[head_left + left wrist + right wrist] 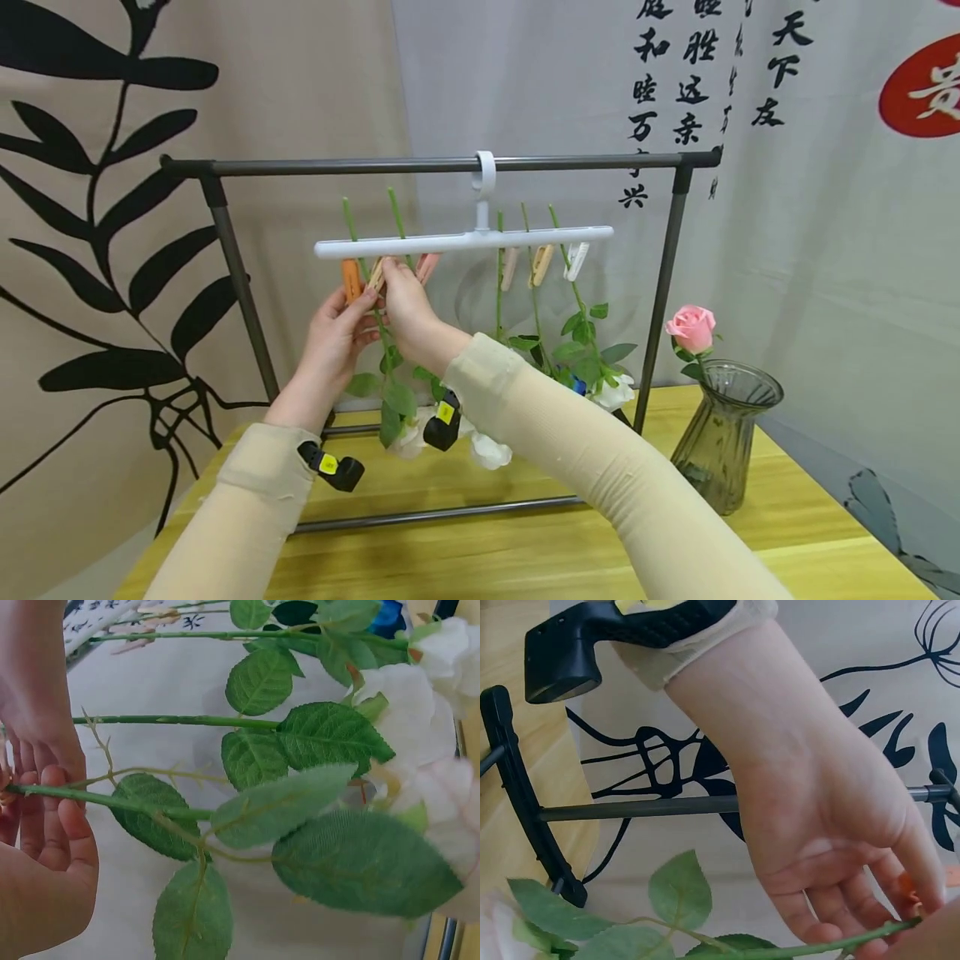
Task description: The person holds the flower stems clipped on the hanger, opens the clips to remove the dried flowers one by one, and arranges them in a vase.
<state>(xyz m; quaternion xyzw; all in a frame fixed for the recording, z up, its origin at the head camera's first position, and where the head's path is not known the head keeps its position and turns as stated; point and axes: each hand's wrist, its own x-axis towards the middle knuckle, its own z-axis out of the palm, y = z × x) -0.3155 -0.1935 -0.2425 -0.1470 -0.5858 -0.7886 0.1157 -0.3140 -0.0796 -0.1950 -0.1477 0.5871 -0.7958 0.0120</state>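
Cream sleeves (pixel 600 450) come nearest in the head view, wrist cameras strapped on. Right hand (pixel 411 310) pinches a pale clothespin (pixel 377 275) between thumb and fingertips; left hand (pixel 337 333) has thumb and fingers closed on the rose stem (pixel 350 219) just below. Both things are under the left part of the white hanger bar (pixel 465 242), between an orange clothespin (pixel 351 280) and a pink clothespin (pixel 427 267). Whether the pale clothespin bites on bar or stem: cannot tell, fingers cover it. Clothespin long axis tilted, upper end to the right. Stem near vertical, cut end up above the bar, leaning left at the top. To the right, a glass vase (pixel 727 442) on the table (pixel 825 525).

Left wrist view: stem lies lengthwise across the frame, leaves (pixel 367 862) and pale rose bloom (pixel 450 840) toward the right. Judged light; stem fairly stiff, leaves soft and easily creased. Best hold: bare stem above the leaves.

Right wrist view: right-hand fingers curl beside the stem; clothespin largely hidden. Clothespin probably light, rigid, springy; squeeze at its handle ends. Black rack foot (pixel 517 772) stands at left.
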